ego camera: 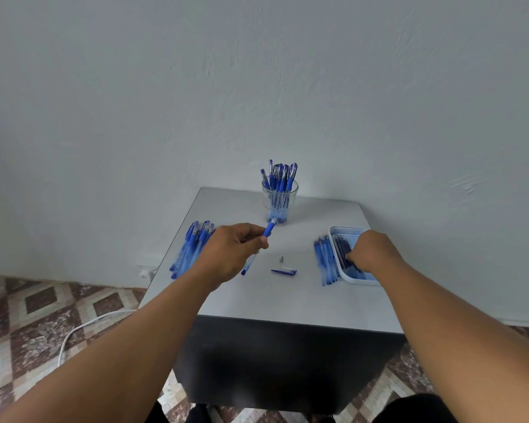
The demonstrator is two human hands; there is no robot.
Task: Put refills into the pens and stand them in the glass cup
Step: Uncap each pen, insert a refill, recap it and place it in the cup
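Note:
My left hand point(234, 250) grips a blue pen barrel point(268, 229) over the middle of the grey table point(275, 297), its blue grip end pointing toward the glass cup point(280, 203). The cup stands at the back and holds several capped blue pens. My right hand point(370, 250) reaches into a white tray point(336, 232) of dark refills point(344, 248), fingers curled on them. A loose pen cap point(284, 272) and a small tip piece point(282, 259) lie between my hands.
A pile of blue pens point(193, 242) lies at the table's left, partly under my left hand. A row of pens point(326, 259) lies just left of the tray. A white cable point(83, 328) runs across the patterned floor.

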